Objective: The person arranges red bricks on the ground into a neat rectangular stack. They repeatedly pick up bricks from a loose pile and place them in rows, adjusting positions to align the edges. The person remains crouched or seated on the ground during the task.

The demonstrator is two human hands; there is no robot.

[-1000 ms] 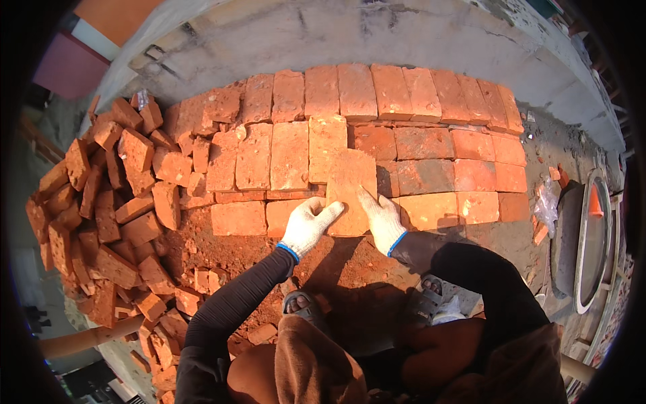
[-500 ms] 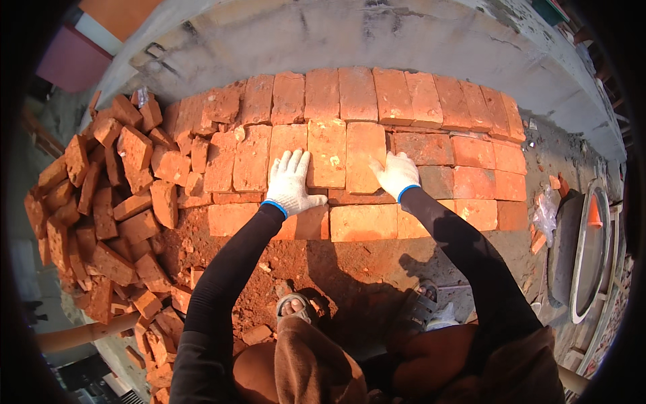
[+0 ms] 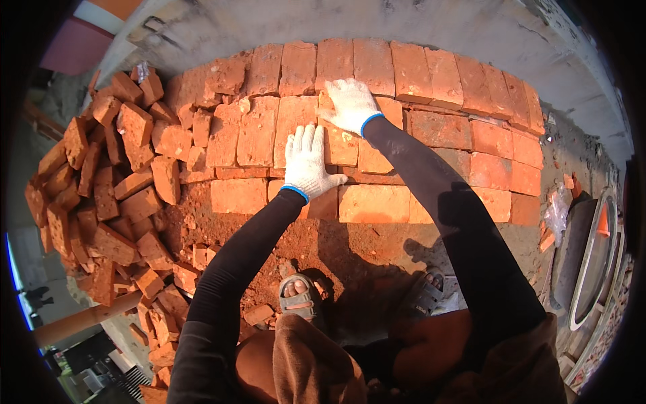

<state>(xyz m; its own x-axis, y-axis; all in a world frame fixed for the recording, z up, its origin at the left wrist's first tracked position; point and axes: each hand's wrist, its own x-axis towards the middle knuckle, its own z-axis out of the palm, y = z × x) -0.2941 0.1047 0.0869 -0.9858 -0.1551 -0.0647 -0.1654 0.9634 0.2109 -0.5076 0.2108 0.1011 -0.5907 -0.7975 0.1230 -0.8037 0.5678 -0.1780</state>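
White-gloved and blue-cuffed, the left hand (image 3: 306, 161) lies open, fingers spread, across the orange rectangular clay bricks (image 3: 342, 152) of the middle row. The right hand (image 3: 353, 108), gloved alike, rests over that row's far end; its fingertips show poorly, so I can't tell whether they grip. Off left sprawls a jumbled red-orange brick heap (image 3: 114, 244); beyond the rows, a grey concrete wall (image 3: 282, 20).
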